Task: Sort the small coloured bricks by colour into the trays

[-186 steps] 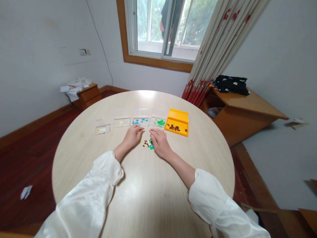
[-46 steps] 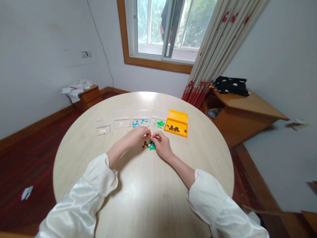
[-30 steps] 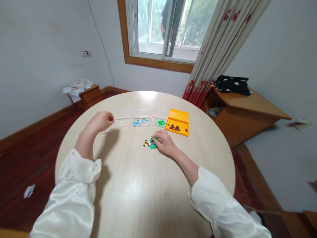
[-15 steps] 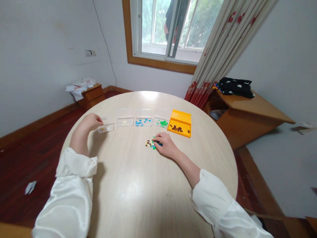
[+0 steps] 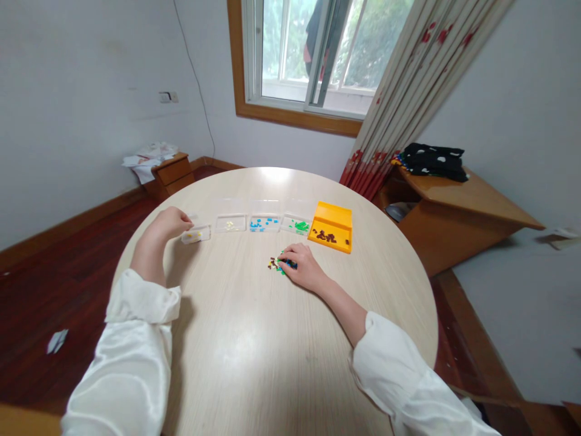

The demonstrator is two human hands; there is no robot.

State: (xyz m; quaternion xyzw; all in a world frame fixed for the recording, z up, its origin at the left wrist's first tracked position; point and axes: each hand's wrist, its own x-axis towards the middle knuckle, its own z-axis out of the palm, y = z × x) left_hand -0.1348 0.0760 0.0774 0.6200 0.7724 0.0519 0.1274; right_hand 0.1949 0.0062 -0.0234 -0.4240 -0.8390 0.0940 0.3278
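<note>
My left hand (image 5: 173, 221), its fingertips pinched together, hovers at the back left edge of a small clear box (image 5: 196, 240) holding a few yellow-orange pieces. Whatever is between those fingertips is too small to make out. On the table, a mixed pile of tiny plastic bricks (image 5: 273, 264) shows brown, green, yellow, white and blue. My right hand (image 5: 303, 265) rests over the right side of this pile, fingers curled and thumb close to them. Its fingers hide part of the pile and anything they grip.
Behind the pile stand a clear box with pale yellow bricks (image 5: 229, 225), one with blue bricks (image 5: 259, 224), one with green bricks (image 5: 300, 226), and an open orange case (image 5: 334, 213) with brown bricks. All sit on the round wooden table (image 5: 245, 339).
The view has shifted slightly. More yellow-orange shows in the leftmost box by my left hand. My right hand stays at the pile, its fingers moved slightly over the bricks.
</note>
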